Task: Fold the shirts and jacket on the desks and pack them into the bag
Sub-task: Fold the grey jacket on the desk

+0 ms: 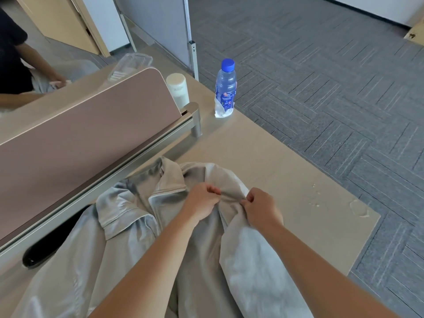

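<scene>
Jacket [128,226] spread on near worktop [286,180], collar far. Left hand [203,200] and right hand [261,210] both pinch fabric near right shoulder. Cloth likely light, limp, slightly slippery; best gripped at seams, shoulders, hem. Bag not visible.

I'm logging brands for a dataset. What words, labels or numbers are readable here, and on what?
None reads clearly.
The water bottle: printed blue label, too blurred to read.
The white tub: faint mark, unreadable.
The clear plastic box: white sticker, too small.
The jacket: no text shows.
</scene>
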